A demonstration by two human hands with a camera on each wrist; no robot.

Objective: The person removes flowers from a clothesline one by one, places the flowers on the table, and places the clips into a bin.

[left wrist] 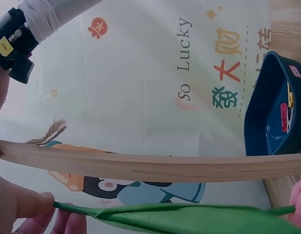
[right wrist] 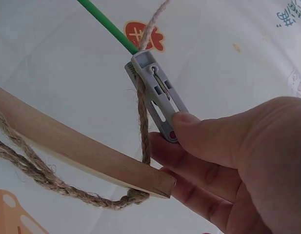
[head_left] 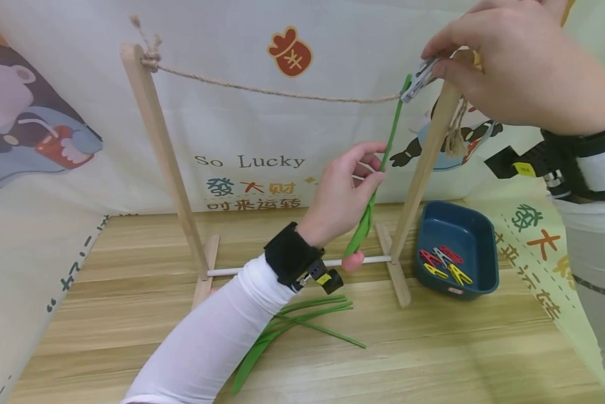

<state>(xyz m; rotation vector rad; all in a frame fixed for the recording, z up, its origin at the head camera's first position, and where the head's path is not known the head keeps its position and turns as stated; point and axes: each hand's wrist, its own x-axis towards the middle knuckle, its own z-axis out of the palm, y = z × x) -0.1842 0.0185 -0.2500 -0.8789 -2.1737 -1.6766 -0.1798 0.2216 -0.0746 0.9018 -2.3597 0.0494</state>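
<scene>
My right hand (head_left: 504, 62) pinches a grey clothespin (right wrist: 162, 95) by its handle end, near the right end of a twine rope (head_left: 277, 92). The clothespin's jaws are at the rope and at the top of a green stem (head_left: 394, 132). That stem belongs to a flower hanging head down, with a long green leaf (left wrist: 189, 218) and a pink bloom (head_left: 353, 261) at the bottom. My left hand (head_left: 345, 191) pinches the stem between thumb and fingers, above the leaf. In the left wrist view only the bloom's edge shows.
Two wooden posts (head_left: 166, 163) hold the rope, joined low down by a white rod (head_left: 224, 272). A blue basin (head_left: 456, 224) at the right contains several red, yellow and grey clothespins (head_left: 459, 274). More green stems (head_left: 307, 320) lie on the wooden table, partly behind my left forearm.
</scene>
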